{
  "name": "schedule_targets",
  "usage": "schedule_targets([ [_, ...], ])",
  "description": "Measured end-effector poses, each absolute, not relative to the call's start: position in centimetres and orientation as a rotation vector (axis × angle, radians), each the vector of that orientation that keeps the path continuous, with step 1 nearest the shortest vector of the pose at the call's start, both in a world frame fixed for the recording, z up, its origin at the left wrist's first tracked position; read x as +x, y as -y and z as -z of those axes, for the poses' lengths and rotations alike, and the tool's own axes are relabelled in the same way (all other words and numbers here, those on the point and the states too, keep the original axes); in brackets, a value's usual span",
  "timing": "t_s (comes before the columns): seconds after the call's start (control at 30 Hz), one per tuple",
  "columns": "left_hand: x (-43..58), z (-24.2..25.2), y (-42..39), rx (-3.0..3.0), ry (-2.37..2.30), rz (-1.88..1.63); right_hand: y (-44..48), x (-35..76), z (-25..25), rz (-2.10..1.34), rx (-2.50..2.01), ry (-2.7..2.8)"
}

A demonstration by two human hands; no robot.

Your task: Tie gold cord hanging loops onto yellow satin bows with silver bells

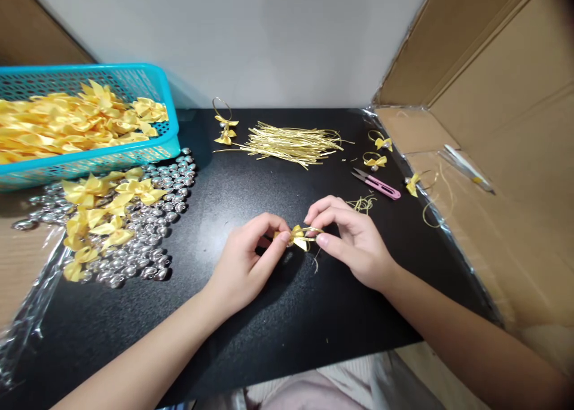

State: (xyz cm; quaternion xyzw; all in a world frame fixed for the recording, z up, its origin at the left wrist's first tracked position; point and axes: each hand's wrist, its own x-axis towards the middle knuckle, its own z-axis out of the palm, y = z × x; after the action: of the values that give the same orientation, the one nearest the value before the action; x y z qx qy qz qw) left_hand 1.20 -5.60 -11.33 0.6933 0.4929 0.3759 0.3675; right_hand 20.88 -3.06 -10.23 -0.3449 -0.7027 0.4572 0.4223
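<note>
Near the middle of the black table, a small yellow ribbon bow (298,236) is pinched between the thumb and fingers of my left hand (251,257). A loop of gold cord (313,230) runs from the bow to the right. My right hand (354,239) has its thumb and fingertips closed on the far end of that loop. Just beyond my right hand lie snipped gold cord ends (362,204). Pink thread snips (376,184) rest behind them. Part of the bow is hidden by my left fingers.
A blue basket (173,138) of yellow bows stands at the left, with silver heart-shaped beads (152,233) and loose bows before it. A gold cord bundle (293,144) lies at the back. Finished-looking looped bows (375,162) sit right, near a white-handled cutter (469,170) on cardboard.
</note>
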Motion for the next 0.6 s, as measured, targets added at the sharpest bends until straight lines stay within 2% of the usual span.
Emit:
schedule_targets([
  [0.13, 1.29, 11.36, 5.7, 1.713, -1.242, -0.926, 2.98, 21.3, 9.68, -1.236, -0.695, 1.895],
  [0.27, 1.25, 11.32, 5.85, 1.567, -1.244, -0.975, 3.33, 21.24, 9.3, -1.084, -0.576, 1.963],
  [0.47, 1.37, 11.21, 6.05, 1.4, -1.208, -1.162, 3.19, 20.99, 9.65, -0.73, -0.858, 1.825],
  [0.6, 1.24, 11.34, 6.3, 1.454, -1.121, -1.196, 2.97, 20.79, 10.09, -0.785, -0.991, 2.029],
])
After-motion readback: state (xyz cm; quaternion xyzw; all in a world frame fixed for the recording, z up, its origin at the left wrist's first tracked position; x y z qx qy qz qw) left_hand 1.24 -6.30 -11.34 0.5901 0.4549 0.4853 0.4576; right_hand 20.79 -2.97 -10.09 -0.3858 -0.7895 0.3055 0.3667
